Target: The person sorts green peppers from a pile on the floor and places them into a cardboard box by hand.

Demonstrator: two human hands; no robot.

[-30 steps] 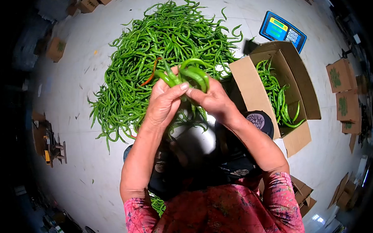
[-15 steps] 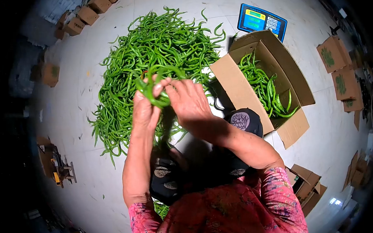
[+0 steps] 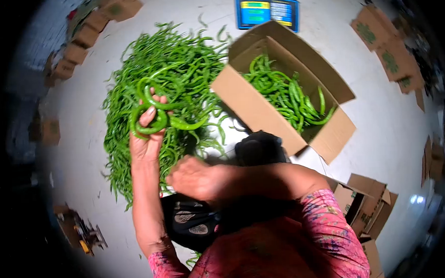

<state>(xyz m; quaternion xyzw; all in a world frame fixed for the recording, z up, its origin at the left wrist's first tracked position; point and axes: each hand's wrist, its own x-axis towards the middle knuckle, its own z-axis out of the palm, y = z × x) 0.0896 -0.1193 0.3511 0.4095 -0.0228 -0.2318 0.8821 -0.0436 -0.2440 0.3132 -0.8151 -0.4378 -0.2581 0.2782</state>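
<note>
A dark knee (image 3: 261,148) (seemingly) stands between right hand (image 3: 191,179) and open carton (image 3: 261,112).

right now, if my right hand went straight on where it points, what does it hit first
Probably your left forearm, though if the right hand sits lower, perhaps the green pepper pile first; depth is unclear.

Pale floor (image 3: 113,226), heap of long green peppers (image 3: 173,57), cardboard boxes (image 3: 75,53) toward the edges
</note>
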